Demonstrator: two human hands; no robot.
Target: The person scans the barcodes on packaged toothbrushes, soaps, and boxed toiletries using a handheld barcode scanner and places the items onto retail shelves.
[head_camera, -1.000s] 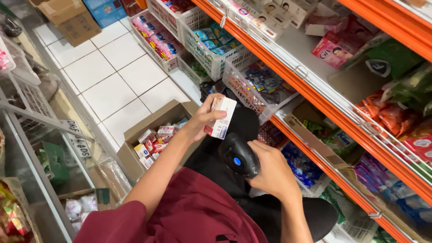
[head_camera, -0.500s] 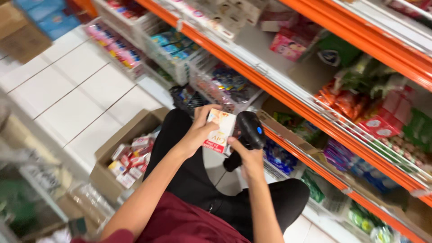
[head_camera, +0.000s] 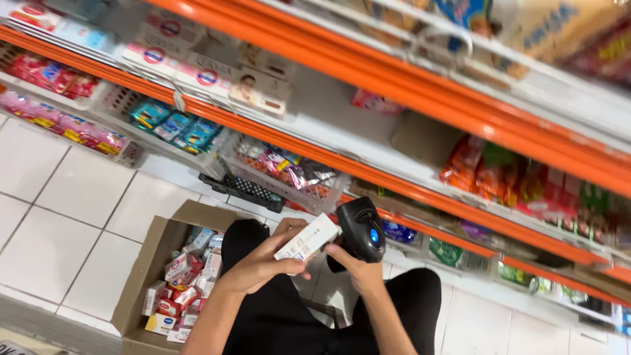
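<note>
White floor tiles fill the left of the frame. Orange-edged shelves cross from upper left to lower right, packed with colourful packets and white wire baskets.

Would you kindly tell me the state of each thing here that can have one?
Small white box: closed, held in the left hand.
Scanner: held in the right hand, blue light on, right beside the box.
Cardboard carton: open on the floor, part full of small packs.
Black basket: on the floor under the shelf.
</note>
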